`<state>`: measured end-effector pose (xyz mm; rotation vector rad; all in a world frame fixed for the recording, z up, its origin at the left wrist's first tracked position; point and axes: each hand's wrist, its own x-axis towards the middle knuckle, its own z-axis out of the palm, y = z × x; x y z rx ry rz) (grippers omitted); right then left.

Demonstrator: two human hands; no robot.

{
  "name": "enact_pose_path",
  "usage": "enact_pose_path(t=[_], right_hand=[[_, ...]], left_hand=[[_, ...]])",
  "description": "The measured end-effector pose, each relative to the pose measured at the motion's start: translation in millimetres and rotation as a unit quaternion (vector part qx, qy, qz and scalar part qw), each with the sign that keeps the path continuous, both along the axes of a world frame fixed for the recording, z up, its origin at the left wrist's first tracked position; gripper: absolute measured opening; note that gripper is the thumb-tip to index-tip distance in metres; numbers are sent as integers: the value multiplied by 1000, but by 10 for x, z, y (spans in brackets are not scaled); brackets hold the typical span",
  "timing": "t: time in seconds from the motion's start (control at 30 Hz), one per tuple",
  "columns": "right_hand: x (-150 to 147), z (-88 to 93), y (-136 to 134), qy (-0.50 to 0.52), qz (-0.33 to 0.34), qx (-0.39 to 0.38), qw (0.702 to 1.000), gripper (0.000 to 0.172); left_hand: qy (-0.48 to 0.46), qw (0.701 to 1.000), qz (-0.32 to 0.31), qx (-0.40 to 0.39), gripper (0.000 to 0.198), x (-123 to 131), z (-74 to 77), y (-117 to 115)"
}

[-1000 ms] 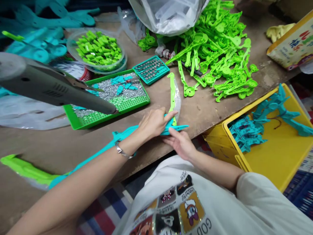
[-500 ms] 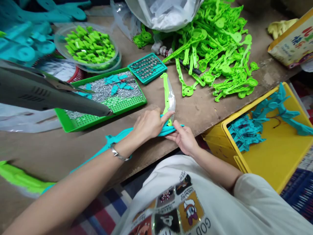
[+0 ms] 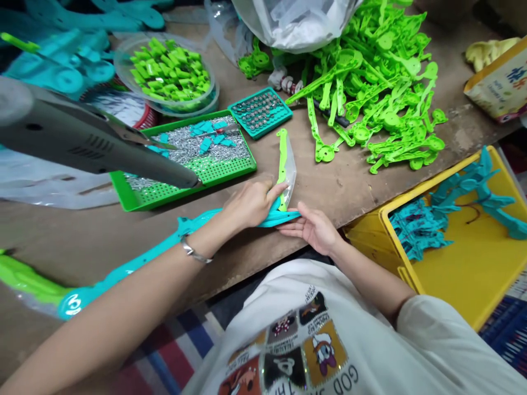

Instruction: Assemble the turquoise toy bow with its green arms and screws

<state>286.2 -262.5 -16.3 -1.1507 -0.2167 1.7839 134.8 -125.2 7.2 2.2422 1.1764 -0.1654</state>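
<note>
A long teal plastic part [image 3: 154, 251] lies slanted along the table's front, partly hidden behind my left forearm. My left hand [image 3: 252, 204] is closed over its right end, index finger stretched toward a bright green strip [image 3: 282, 153] with a clear plastic piece [image 3: 290, 170] along its side. The strip's lower end meets the teal part beside my fingertips. At the teal part's far left end, another green piece [image 3: 33, 281] sticks out. My right hand [image 3: 316, 229] is palm up with fingers extended and thumb apart, its fingertips at the teal tip.
A grey electric screwdriver [image 3: 94, 142] juts in from the left above a green tray [image 3: 185, 189] of screws. Behind are a teal tray [image 3: 260, 111], a tub of green bits [image 3: 171, 74] and a heap of green parts [image 3: 387, 93]. A yellow bin [image 3: 469, 274] stands right.
My right thumb has lifted off the teal tip and the right hand has opened slightly. My left hand stays on the part. The whole view has shifted a little.
</note>
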Motion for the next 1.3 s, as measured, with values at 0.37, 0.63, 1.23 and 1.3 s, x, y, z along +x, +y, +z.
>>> enact_pose_path(t=[0.37, 0.63, 1.23, 1.3], right_hand=[[-79, 2, 42, -39, 186, -58, 980, 56], [-250, 41, 52, -60, 210, -72, 973, 55], [-621, 723, 1264, -488, 133, 392, 769, 78], [-803, 643, 1506, -439, 156, 416, 781, 74]], left_hand=[[-119, 991, 44, 40, 50, -364, -13, -153], [-276, 842, 415, -207, 58, -1002, 0, -1151], [-620, 432, 557, -344, 51, -468, -258, -1255], [-621, 427, 557, -350, 55, -445, -245, -1258]])
